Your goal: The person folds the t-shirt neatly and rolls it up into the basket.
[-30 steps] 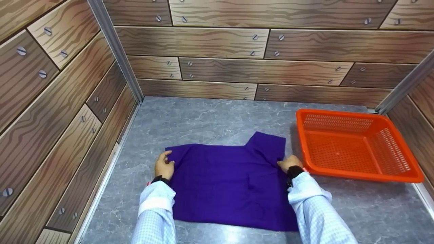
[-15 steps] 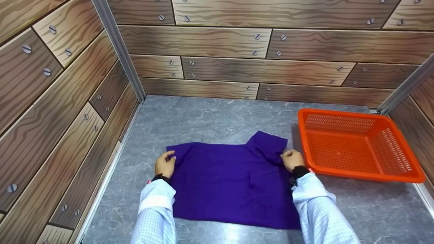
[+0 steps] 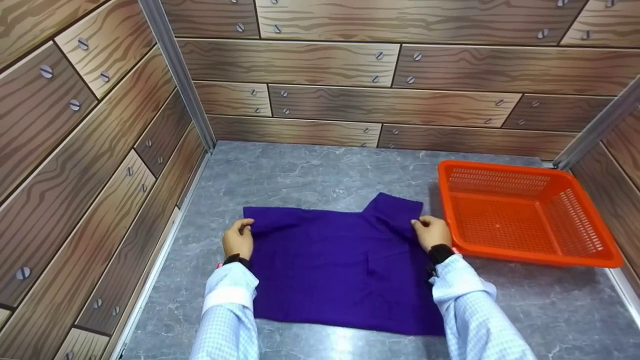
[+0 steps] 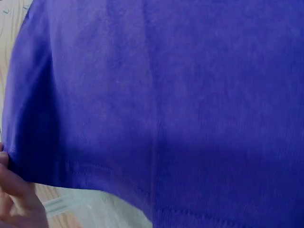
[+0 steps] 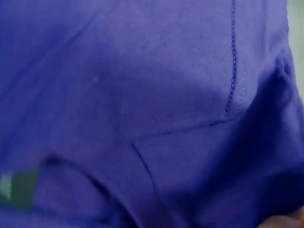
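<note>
A purple short-sleeved shirt [image 3: 320, 270] lies spread on the grey marbled surface in the head view. At its upper left corner, my left hand [image 3: 238, 241] pinches the edge of the cloth between thumb and finger. My right hand [image 3: 432, 232] pinches the outer edge of the sleeve [image 3: 392, 210] that juts up at the right. In the left wrist view, fingers [image 4: 19, 197] grip the hem at the lower left, and the cloth fills most of the picture. Only a fingertip [image 5: 282, 221] shows in the right wrist view, against folded, stitched fabric.
An orange plastic basket [image 3: 447, 220] with perforated sides stands just right of my right hand, and nothing is seen inside it. Wood-patterned walls [image 3: 320, 65] enclose the surface at the back and both sides. Grey surface [image 3: 300, 170] shows beyond the shirt.
The shirt's upper left corner has been drawn outward and lies flatter and squarer. My left hand has shifted slightly up and left. My right hand has moved a little up along the sleeve.
</note>
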The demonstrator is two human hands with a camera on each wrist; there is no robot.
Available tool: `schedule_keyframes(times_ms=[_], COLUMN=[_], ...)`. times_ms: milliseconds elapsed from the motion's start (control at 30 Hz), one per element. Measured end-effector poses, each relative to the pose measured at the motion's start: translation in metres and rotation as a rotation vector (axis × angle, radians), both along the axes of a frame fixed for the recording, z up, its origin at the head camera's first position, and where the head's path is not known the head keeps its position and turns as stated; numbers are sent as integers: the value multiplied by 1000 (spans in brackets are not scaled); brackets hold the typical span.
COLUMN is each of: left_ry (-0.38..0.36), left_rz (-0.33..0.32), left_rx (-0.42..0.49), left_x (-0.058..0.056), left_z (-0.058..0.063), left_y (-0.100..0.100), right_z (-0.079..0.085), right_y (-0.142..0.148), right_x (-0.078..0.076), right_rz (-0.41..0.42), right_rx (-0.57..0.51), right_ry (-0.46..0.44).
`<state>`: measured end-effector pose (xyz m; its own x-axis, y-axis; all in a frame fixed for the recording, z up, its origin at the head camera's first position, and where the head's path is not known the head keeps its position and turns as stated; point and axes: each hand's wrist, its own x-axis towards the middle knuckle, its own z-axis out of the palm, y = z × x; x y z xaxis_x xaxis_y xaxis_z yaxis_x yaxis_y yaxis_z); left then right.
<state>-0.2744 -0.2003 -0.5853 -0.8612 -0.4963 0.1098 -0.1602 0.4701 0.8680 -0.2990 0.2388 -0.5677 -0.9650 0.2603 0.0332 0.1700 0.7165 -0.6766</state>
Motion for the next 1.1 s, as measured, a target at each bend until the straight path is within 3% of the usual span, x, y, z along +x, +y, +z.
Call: schedule_keyframes(times_ms=[133,267,400,567,700,800,900,967,1100], left_ry=[25,-12,25,93,45,-45,-117,-136,-128], left_rz=[-27,-17,35,96,111,109,107,100,63], left_rx=[51,177,350,539,531,392,241,176,113], left_x=[2,2,3,9,20,29,36,39,46], left_z=[3,4,4,3,-4,-12,-19,-22,-28], left_y=[-4,-8,-13,-21,-29,-33,-35,-36,-40], right_z=[0,2,1,-7,-25,-38,-47,-51,-56], right_y=[-5,-11,-16,-14,0,13,23,28,32], right_x=[5,10,16,37,60,74,83,87,92], right_rz=[-25,-42,-109,-146,-136,-169,-180,-158,-52], right_rx=[39,-301,-671,-887,-1016,-984,-795,-677,-498], right_ry=[28,1,0,80,140,141,106,114,215])
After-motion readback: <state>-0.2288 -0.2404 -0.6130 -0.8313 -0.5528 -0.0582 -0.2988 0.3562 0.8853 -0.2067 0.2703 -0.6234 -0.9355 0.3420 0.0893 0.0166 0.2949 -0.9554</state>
